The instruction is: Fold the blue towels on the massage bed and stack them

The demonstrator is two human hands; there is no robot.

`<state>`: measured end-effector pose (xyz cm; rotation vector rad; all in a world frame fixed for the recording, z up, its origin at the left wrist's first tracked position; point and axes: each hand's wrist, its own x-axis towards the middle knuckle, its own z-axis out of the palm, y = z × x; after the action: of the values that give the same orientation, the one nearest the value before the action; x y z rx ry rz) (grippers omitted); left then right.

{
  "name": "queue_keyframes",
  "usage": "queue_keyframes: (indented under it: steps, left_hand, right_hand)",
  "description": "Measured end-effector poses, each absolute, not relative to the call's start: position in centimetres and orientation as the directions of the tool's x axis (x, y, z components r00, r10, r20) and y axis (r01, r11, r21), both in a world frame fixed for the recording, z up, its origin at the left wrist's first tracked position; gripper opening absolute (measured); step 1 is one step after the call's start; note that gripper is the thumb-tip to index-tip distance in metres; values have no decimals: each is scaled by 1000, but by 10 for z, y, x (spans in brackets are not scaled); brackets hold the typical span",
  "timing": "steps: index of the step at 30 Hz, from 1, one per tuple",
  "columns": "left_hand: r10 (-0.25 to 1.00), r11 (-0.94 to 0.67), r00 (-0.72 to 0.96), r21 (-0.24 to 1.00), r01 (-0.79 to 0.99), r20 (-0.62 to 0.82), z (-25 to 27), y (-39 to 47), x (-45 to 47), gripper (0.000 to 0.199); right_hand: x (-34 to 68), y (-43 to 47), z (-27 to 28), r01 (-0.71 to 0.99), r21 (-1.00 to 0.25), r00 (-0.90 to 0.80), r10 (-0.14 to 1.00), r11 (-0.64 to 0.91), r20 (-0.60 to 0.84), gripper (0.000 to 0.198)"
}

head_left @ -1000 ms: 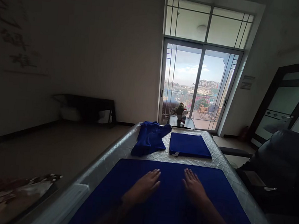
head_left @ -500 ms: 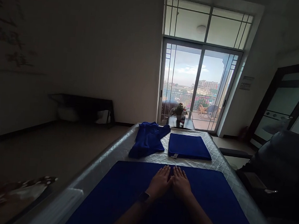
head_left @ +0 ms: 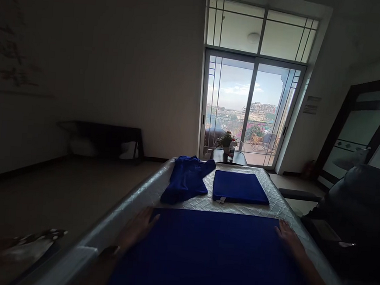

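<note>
A large dark-blue cloth (head_left: 214, 254) lies smooth and flat across a mattress with a shiny, quilted plastic-looking cover (head_left: 198, 203). My left hand (head_left: 140, 223) is at the cloth's far left corner, thumb apart from the fingers and resting on the edge. At the far right corner, my right hand (head_left: 288, 234) lies along the side with its fingers stretched out. Beyond the spread cloth sits a neatly folded blue cloth (head_left: 241, 187) with a small white tag at its near edge. Left of that is a crumpled blue cloth (head_left: 187, 179).
Behind the mattress stands a small dark table (head_left: 238, 158) with a potted plant (head_left: 227, 141) and a bottle (head_left: 231, 149), before a glass sliding door (head_left: 230, 88). A black chair (head_left: 359, 208) is close on the right. Patterned fabric (head_left: 20, 252) lies at lower left.
My hands have moved apart from the middle of the cloth's far edge, the left to the left corner and the right to the right corner.
</note>
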<state>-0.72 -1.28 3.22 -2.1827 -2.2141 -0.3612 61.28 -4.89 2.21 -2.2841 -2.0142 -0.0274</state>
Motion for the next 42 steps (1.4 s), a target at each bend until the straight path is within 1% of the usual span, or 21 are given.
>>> queue_keyframes:
  steps: [3,7,13,16,18,21,23,26,28,29,31,33,34,36,38,40,42]
  left_hand:
    - [992,47,-66,169,985,112,30,-12,-17,69]
    - [995,51,-66,172,984,81,31,-11,-13,66]
    - [992,46,-67,184,982,110,32,-12,-10,61]
    - [991,58,-82,203,977,108,36,-16,-9,63]
    - [988,36,-66,206,978,140,40,-20,-8,63]
    - [971,-49,-4,216,975,237,49,-25,-1,58]
    - [962,-124,51,264,957,267,56,-29,11,54]
    - [952,-284,217,360,889,217,64,-36,47,50]
    - [913,-409,365,388,826,184,66,-41,83,47]
    - [885,-465,428,386,796,183,66,-43,103,45]
    - [821,-570,524,351,743,226,63,-44,143,48]
    - [768,-640,575,286,714,282,58,-42,178,50]
    - [746,-663,593,254,705,303,54,-40,192,49]
    - [740,-667,599,223,711,305,47,-35,207,48]
    - [795,-603,549,232,763,260,41,-28,207,53]
    - [860,-508,470,249,825,197,37,-22,190,60]
    - [896,-442,413,247,862,163,38,-15,160,65]
  right_hand:
    - [630,-41,3,987,-38,159,983,-156,95,66]
    - [632,-35,-8,987,-55,157,979,-151,127,66]
    - [627,-38,-1,985,-45,173,976,-168,134,66]
    - [622,-44,8,987,-35,161,977,-158,142,64]
    - [617,-48,17,986,-32,165,975,-162,148,61]
    - [606,-55,35,988,-73,148,971,-137,188,58]
    - [592,-60,49,989,-124,105,970,-79,218,56]
    - [552,-67,67,982,-181,-6,975,47,220,53]
    - [512,-72,74,966,-214,-101,973,146,208,50]
    - [489,-73,75,953,-227,-153,967,199,205,49]
    - [443,-75,75,912,-247,-279,937,327,210,46]
    - [404,-73,71,871,-253,-373,903,420,213,47]
    - [389,-70,67,859,-250,-409,893,446,186,50]
    - [372,-64,60,858,-252,-430,894,447,121,56]
    - [374,-56,52,874,-264,-402,912,408,82,60]
    - [391,-50,47,895,-266,-349,933,359,86,63]
    - [423,-46,45,921,-247,-288,953,301,90,63]
